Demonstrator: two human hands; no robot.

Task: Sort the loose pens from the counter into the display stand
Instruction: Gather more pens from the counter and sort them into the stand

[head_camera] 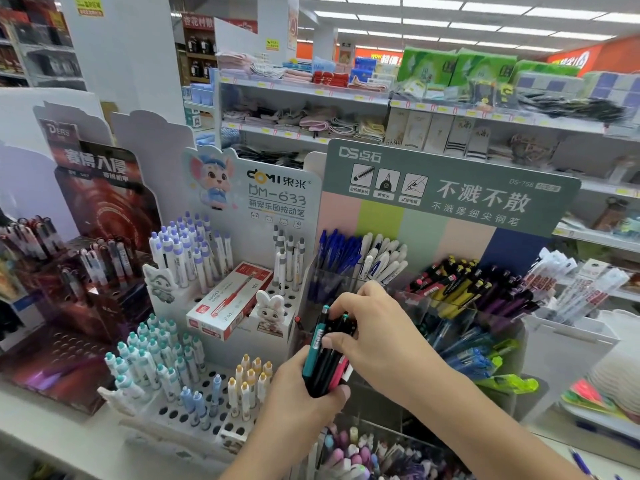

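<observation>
My left hand (298, 398) grips a bundle of pens (325, 355) upright by their lower ends; the bundle has teal, black and pink barrels. My right hand (367, 327) pinches the tops of those pens from the right. Both hands hover in front of the clear acrylic display stand (446, 317), whose tiered compartments hold blue, white, black-and-yellow and purple pens. The bundle is over the stand's left front compartments.
A white peg-hole pen stand (194, 414) with pastel pens sits to the left, with a red pen box (228, 301) lying on it. A dark red display (65, 306) stands further left. Green highlighters (509, 382) and packaged goods lie right. Store shelves rise behind.
</observation>
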